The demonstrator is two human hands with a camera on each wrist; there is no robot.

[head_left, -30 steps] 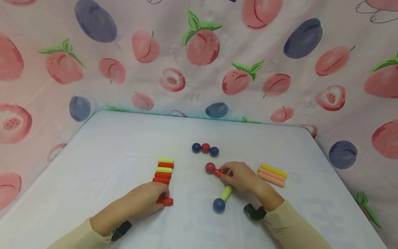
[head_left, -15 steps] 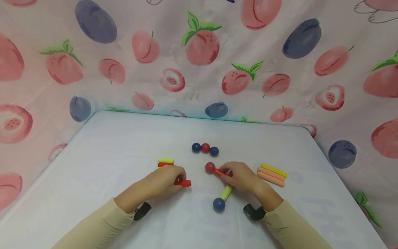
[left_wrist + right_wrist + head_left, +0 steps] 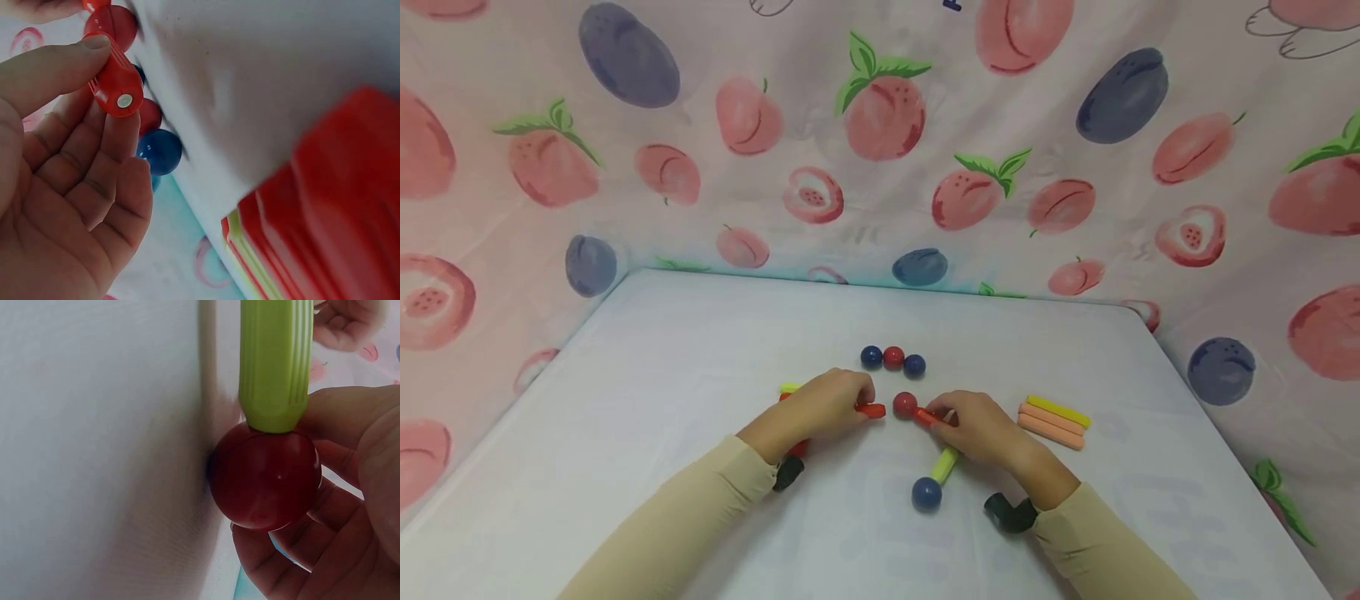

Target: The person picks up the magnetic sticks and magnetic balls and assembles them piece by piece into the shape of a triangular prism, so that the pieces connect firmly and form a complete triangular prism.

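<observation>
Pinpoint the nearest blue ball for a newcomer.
On the white table, find the right hand. Below it in the head view, a lime-green ribbed stick ends at the glossy blue ball. Unlike it, the other two blue balls flank a red ball.

No word or number you can read for sure. Head view, top edge: you have a dark blue mark (image 3: 952,4) on the fruit-print cloth (image 3: 865,208), cut by the frame, maybe a letter, can't tell which. White tabletop (image 3: 700,333), right side: you get pale letter-like shapes (image 3: 1195,492), too faint to make out.
</observation>
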